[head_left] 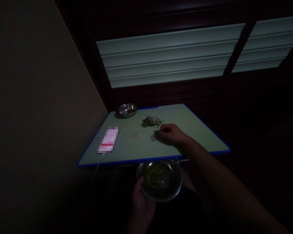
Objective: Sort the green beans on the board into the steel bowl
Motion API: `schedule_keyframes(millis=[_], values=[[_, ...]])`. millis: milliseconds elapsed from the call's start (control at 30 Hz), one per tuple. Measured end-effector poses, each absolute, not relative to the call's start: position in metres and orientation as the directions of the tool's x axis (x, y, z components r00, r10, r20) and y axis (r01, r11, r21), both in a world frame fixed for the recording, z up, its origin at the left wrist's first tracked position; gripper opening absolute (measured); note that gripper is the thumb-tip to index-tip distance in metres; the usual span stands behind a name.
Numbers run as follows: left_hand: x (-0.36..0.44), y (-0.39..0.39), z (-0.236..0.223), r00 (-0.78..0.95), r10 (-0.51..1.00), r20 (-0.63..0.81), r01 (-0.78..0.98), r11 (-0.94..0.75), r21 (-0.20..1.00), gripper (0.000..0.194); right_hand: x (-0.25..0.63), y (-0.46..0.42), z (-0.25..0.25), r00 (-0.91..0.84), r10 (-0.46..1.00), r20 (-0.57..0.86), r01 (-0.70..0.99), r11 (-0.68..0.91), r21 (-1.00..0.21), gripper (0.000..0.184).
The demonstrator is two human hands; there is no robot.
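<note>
My left hand (143, 205) grips the left side of a metal bowl (177, 182), its thumb over the rim. The bowl sits just below the table's near edge, with small green grains (157, 175) inside. My right hand (172, 133) is over the table, its fingers curled and pinched together; what they hold, if anything, is too dark to make out. Beside its fingertips lies a small whitish patch with a few dark grains (153, 137). Just beyond is a spread pile of small green grains (150, 122) with some pale bits among them.
The pale green table (195, 130) has a blue edge. A smaller metal bowl (127, 112) stands at its far left corner. On the left lies a blurred, lit phone-like device (108, 139) with a white cable (96, 167). A wall and dark slatted panels border the table.
</note>
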State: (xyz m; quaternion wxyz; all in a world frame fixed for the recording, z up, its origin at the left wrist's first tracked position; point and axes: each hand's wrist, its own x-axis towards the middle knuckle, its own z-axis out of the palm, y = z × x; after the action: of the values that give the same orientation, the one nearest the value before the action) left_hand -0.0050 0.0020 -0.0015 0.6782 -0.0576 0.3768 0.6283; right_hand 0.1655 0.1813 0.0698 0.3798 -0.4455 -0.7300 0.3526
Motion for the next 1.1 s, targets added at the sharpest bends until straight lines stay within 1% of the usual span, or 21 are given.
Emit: schedule_keyframes(millis=[133, 300, 400, 600, 800, 967, 1100], values=[[-0.0052, 0.0015, -0.0012, -0.061, 0.811, -0.581, -0.903, 0.204, 0.379, 0.027, 0.1663, 0.1816, 0.0697, -0.287, 0.922, 0.259, 0.39, 0.359, -0.848, 0.019], [-0.0046, 0.0013, 0.0008, -0.076, 0.811, -0.58, -0.904, 0.189, 0.383, 0.022, 0.1656, 0.1799, 0.07, -0.308, 0.931, 0.197, 0.351, 0.303, -0.886, 0.018], [-0.0045, 0.0015, 0.0006, -0.083, 0.806, -0.586, -0.9, 0.192, 0.391, 0.022, 0.1653, 0.1794, 0.0703, -0.328, 0.926, 0.187, 0.336, 0.299, -0.893, 0.02], [-0.005, 0.0017, -0.003, -0.094, 0.817, -0.569, -0.893, 0.184, 0.411, 0.027, 0.1662, 0.1803, 0.0692, -0.303, 0.933, 0.197, 0.343, 0.299, -0.89, 0.02], [-0.0058, 0.0013, -0.0035, -0.067, 0.825, -0.562, -0.901, 0.192, 0.39, 0.03, 0.1657, 0.1806, 0.0687, -0.331, 0.921, 0.204, 0.343, 0.319, -0.884, 0.021], [-0.0045, 0.0016, -0.0018, -0.075, 0.8, -0.596, -0.899, 0.204, 0.387, 0.026, 0.1642, 0.1799, 0.07, -0.342, 0.909, 0.239, 0.351, 0.359, -0.865, 0.022], [-0.0036, 0.0015, -0.0007, -0.095, 0.791, -0.605, -0.893, 0.201, 0.402, 0.027, 0.1622, 0.1772, 0.0721, -0.363, 0.913, 0.186, 0.332, 0.313, -0.89, 0.025]])
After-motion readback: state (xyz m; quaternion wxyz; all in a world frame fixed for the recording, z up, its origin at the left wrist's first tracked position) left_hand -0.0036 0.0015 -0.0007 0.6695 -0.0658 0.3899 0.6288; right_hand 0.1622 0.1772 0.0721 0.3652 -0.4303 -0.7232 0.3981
